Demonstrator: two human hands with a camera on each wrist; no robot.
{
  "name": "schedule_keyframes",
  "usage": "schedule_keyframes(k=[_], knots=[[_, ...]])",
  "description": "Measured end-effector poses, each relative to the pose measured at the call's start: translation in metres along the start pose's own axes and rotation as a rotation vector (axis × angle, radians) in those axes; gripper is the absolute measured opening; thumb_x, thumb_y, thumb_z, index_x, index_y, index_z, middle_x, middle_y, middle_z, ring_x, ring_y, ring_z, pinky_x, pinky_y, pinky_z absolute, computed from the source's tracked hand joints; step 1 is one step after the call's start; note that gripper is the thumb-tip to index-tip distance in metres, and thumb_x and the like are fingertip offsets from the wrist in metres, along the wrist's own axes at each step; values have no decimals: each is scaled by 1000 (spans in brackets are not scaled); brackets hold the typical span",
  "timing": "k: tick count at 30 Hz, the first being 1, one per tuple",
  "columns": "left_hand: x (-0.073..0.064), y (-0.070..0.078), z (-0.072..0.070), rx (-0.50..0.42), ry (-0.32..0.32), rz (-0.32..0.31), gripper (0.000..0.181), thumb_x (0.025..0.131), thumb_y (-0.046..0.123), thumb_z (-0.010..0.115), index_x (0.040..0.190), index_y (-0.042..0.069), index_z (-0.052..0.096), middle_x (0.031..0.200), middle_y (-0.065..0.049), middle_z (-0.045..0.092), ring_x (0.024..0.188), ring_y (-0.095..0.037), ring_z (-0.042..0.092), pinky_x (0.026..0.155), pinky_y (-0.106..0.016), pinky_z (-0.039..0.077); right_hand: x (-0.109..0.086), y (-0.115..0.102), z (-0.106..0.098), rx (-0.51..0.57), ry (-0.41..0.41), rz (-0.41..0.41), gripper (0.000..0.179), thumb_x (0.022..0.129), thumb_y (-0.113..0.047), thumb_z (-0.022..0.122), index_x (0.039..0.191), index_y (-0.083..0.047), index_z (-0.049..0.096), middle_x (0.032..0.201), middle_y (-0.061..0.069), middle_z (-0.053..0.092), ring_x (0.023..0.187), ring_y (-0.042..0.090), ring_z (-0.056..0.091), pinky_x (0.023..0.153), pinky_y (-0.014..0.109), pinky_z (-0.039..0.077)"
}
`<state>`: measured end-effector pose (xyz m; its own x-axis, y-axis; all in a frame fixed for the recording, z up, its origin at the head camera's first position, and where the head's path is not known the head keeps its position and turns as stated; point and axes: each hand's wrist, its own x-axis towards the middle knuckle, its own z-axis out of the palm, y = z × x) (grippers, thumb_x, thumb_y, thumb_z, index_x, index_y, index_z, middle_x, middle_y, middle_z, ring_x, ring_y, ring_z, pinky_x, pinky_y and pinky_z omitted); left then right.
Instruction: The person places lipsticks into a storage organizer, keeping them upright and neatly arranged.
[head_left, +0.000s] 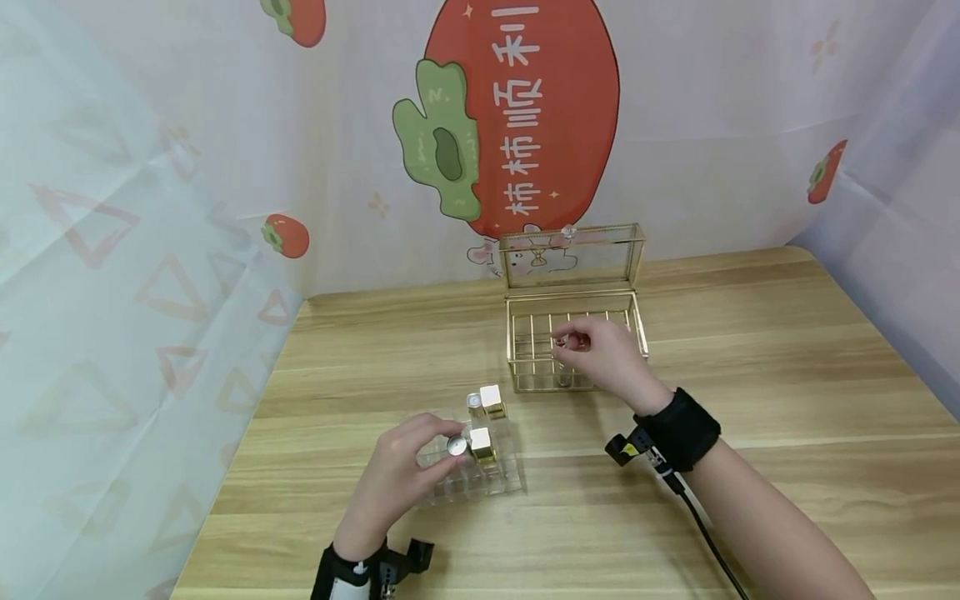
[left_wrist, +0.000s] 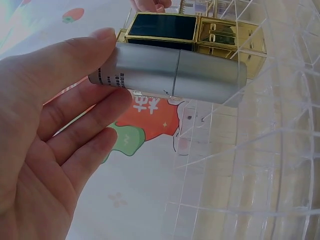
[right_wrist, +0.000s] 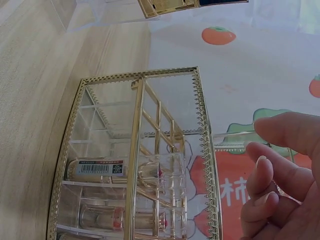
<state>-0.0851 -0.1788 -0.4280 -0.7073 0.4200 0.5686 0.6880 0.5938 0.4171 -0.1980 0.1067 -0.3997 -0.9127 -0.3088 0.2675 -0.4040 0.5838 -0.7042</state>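
A black band (head_left: 347, 573) circles the left wrist at the near edge; beyond it the left hand (head_left: 401, 475) pinches a silver tube (head_left: 457, 446) between thumb and fingers; the tube stands upright at the clear rack (head_left: 512, 478) on the wood-grained tabletop (head_left: 360, 375), its lower end reaching the cells, though whether it is fully seated I cannot tell; just beside it rises a gold tube (head_left: 482, 444) with a square top; a second gold tube (head_left: 492, 401) and a small silver-topped tube (head_left: 474, 402) stand side by side toward the rack's far edge.

Another black band (head_left: 681, 429), with a camera and a dark cable (head_left: 708, 533), wraps the right wrist; the right hand (head_left: 606, 357) hangs over the gold-framed glass box (head_left: 511, 335), thumb and fingers loosely bent with a gap between them; inside, a barcode-labelled tube (right_wrist: 97, 169) and another clear tube (right_wrist: 120, 218) lie in neighbouring compartments, with part of a third showing below; the box's glass lid (head_left: 573, 254) is raised at the back; behind everything hangs a pale cloth (head_left: 360, 100), printed with a large red fruit (head_left: 555, 125) and white characters.
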Motion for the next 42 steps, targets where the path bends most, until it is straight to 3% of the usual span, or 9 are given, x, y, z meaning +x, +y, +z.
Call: schedule_keyframes(k=[7,15,26,35,42], knots=[[4,3,-3,-19,11,12,30,67,4,82,95,6,71,90,-3,72,87,-13,63,74,-34,59,1,1,-1,-5,8,-20,23,83,-18,71,101,-5,72,77,5,64,69,17,55,63,32,46],[11,6,-12,-36,115,87,29,67,-1,79,94,3,69,90,-5,70,85,-15,63,74,-28,57,2,-1,-2,10,-1,6,24,83,-20,72,103,-6,72,77,5,63,69,18,55,62,31,45],[13,6,-17,-22,181,98,32,68,0,78,99,0,70,89,-6,71,83,-15,63,75,-26,56,-3,-4,0,19,-10,-15,23,83,-18,71,102,-6,72,77,5,64,68,17,55,59,30,45],[12,9,-21,3,251,63,33,70,-2,76,102,-3,70,93,-11,70,81,-17,63,77,-21,55,-8,-10,2,55,-22,-41,23,81,-13,70,103,-4,72,77,4,64,70,16,54,63,30,45],[13,9,-23,8,302,60,31,69,-5,75,101,-5,70,94,-14,69,80,-19,63,80,-19,54,-14,-18,3,113,-94,-84,23,84,-15,71,105,-6,70,75,3,59,68,16,49,60,29,42]])
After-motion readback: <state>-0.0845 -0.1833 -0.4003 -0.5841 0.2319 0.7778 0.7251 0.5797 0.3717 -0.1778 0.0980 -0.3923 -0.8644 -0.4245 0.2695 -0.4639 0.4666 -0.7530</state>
